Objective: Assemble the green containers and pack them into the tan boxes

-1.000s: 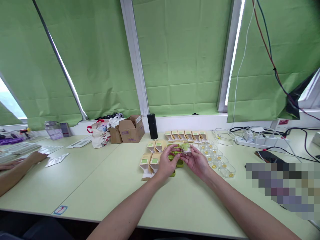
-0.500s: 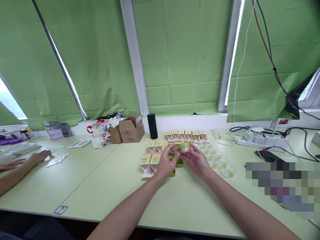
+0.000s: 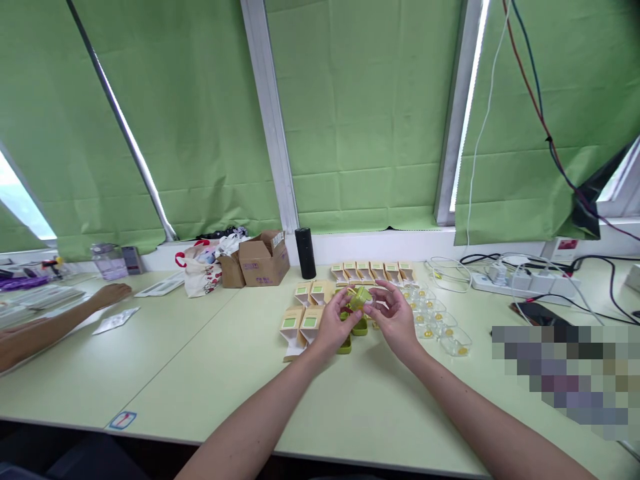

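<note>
2 bare hands meet over the pale surface point(image 3: 240, 380), and a small green case point(image 3: 359, 298) is up between them, just above some green trays point(image 3: 360, 327). The left hand point(image 3: 333, 328) has its grip bent in around the case's left side, with only a small gap between thumb and fingers. The right hand point(image 3: 397, 325) has a looser grip: its thumb tip is by the case's near right edge and its fingers curl part way open. I cannot tell how hard it presses.

The case looks light and stiff, like thin plastic. Its sides may be smooth and a bit slippery, and a hard squeeze could bend or crack it. The best place to hold it is by 2 opposite sides, with soft fingertips.

To the left stand paper boxes point(image 3: 310, 322) with green squares on them, and 6 more make a back row point(image 3: 370, 273). Clear cups point(image 3: 455, 343) with yellow bits sit to the right. Far left, another person's hand point(image 3: 114, 293) is over the surface.
</note>
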`<state>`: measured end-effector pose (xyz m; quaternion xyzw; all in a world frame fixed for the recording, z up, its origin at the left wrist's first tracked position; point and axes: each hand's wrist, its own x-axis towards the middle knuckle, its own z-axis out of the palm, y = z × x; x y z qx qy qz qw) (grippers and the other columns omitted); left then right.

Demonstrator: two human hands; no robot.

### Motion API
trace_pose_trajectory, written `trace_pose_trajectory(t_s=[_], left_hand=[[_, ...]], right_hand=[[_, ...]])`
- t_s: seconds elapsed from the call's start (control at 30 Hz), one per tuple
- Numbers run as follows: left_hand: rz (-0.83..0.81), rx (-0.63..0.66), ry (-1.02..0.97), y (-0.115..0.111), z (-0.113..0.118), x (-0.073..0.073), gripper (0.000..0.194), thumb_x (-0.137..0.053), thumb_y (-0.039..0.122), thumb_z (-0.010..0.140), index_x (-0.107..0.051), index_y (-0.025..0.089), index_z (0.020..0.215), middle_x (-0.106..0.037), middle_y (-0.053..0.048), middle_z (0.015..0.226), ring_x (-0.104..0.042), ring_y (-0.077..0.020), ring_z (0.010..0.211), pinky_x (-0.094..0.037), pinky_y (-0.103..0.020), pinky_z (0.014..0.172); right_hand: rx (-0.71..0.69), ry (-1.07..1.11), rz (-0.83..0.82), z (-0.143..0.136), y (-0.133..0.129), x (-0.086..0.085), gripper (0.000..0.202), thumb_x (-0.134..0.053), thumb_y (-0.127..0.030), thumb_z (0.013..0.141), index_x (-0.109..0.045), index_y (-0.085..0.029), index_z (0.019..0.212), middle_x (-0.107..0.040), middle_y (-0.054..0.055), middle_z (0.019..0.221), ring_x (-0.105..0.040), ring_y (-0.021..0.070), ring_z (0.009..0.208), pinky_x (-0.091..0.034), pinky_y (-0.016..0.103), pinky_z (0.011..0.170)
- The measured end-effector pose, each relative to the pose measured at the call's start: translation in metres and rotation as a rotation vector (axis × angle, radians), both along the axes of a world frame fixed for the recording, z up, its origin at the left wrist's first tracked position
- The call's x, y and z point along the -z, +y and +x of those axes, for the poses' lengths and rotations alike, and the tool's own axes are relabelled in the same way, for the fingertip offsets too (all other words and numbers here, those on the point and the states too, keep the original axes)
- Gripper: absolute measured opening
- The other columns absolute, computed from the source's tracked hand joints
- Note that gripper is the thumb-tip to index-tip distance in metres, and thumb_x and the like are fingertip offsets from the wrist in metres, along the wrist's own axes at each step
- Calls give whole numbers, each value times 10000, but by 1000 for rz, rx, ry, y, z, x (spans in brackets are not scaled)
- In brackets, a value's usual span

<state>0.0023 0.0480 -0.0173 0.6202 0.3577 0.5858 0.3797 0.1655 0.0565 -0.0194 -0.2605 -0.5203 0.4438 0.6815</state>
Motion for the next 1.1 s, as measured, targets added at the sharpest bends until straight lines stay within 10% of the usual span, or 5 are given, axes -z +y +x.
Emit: trace_pose_trajectory(t_s=[0.63,1.1], left_hand=[[180,-196,318,-18,-3,-17,500,-901,221,752,-772,264,1233,-577,-101,1224,-566,-312,1259,-489,-495,1126],[287,42,1019,-34,2,-26,423,-927,317,700,-774,257,1090,-688,-79,940,-551,-356,1074,-424,-457,912]], right_hand=[[77,-106,131,13,-8,-12,421,-742,-423,935,-621,-308,1321,-735,89,1224,-663,285,1182,-536,445,976],[253,-19,33,22,12,-4,345,-729,-458,903,-654,-260,1176,-721,53,1005,-661,258,955,-511,390,828]])
